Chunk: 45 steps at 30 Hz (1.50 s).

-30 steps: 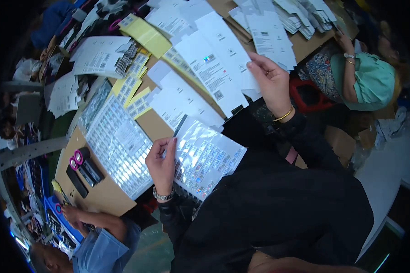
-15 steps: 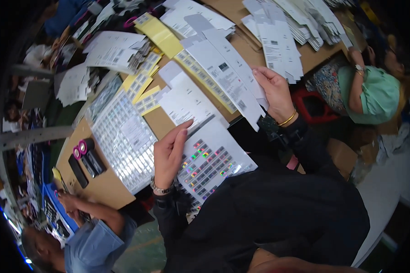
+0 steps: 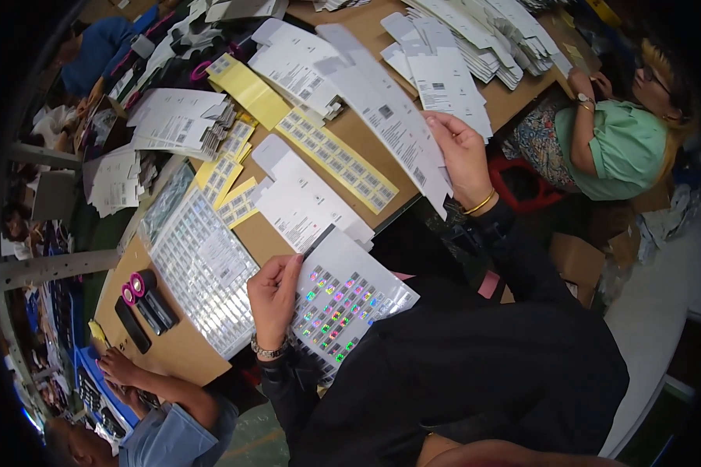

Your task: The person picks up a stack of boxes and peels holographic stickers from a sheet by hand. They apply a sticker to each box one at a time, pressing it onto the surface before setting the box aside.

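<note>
My right hand [image 3: 459, 161] grips the lower right edge of a long, flat white carton [image 3: 382, 109], tilted above the table. My left hand [image 3: 276, 298] is closed, thumb and forefinger together, by the upper left edge of a sheet of shiny hologram stickers [image 3: 389, 292]. Whatever those fingertips pinch, if anything, is too small to make out. The sheet lies close to my body, its upper end against another flat white carton [image 3: 308, 198] on the table. Yellow-backed label strips [image 3: 335, 159] with small printed labels lie between the two cartons.
A large silvery sticker sheet [image 3: 202, 268] covers the table's left part, near pink-ringed rolls [image 3: 138, 286] and black holders. Carton stacks [image 3: 183, 121] stand at the far left, with more piles [image 3: 475, 39] far right. One co-worker [image 3: 175, 428] sits left, another [image 3: 623, 148] right.
My left hand has drawn back from the lying carton to the sticker sheet's edge, its forefinger now bent. The right-hand carton has shifted away, uncovering more of the yellow strip. The whole view has shifted slightly.
</note>
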{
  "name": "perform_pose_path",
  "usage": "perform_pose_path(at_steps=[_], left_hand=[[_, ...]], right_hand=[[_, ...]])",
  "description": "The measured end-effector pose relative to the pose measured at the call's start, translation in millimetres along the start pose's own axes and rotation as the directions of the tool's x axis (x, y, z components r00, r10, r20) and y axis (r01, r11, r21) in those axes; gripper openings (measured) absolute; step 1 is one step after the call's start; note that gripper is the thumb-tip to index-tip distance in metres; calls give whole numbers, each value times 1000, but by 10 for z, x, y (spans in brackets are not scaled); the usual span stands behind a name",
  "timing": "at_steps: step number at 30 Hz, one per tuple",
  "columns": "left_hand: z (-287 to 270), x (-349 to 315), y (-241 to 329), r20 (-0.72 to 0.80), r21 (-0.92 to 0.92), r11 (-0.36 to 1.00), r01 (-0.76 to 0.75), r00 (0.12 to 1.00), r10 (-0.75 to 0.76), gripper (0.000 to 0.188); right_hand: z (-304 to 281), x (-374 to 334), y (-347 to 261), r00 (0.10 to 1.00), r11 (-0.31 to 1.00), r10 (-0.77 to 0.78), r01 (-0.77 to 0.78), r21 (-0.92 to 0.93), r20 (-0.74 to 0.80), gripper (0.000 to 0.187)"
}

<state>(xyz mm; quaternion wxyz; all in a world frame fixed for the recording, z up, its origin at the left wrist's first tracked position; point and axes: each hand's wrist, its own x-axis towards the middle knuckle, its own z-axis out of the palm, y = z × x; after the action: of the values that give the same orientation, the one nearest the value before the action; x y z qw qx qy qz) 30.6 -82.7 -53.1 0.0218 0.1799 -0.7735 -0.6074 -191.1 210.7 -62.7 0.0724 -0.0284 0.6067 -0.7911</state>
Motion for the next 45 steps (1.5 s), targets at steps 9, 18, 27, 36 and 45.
perform_pose_path(at_steps=[9, 18, 27, 36, 45], left_hand=[[-42, 40, -5, -81, 63, 998, -7, 997, 12, 21], [-67, 82, 90, -84, -104, 995, -3, 996, -6, 20], [-100, -9, 164, 74, -284, 956, 70, 996, -51, 34], [-39, 15, 104, 69, -393, 918, 46, 997, -20, 42], [4, 52, -36, 40, -353, 934, 60, 998, -50, 39]], right_hand=[[-472, 480, -509, 637, 187, -754, 445, -876, 162, 22], [802, -591, -44, 812, 896, -82, 314, -315, 578, 16], [1171, -807, 12, 462, 473, -375, 841, -263, 804, 20], [1169, -830, 121, 484, 489, -300, 818, -304, 822, 18], [1181, -780, 205, 415, 465, -301, 850, -247, 859, 15]])
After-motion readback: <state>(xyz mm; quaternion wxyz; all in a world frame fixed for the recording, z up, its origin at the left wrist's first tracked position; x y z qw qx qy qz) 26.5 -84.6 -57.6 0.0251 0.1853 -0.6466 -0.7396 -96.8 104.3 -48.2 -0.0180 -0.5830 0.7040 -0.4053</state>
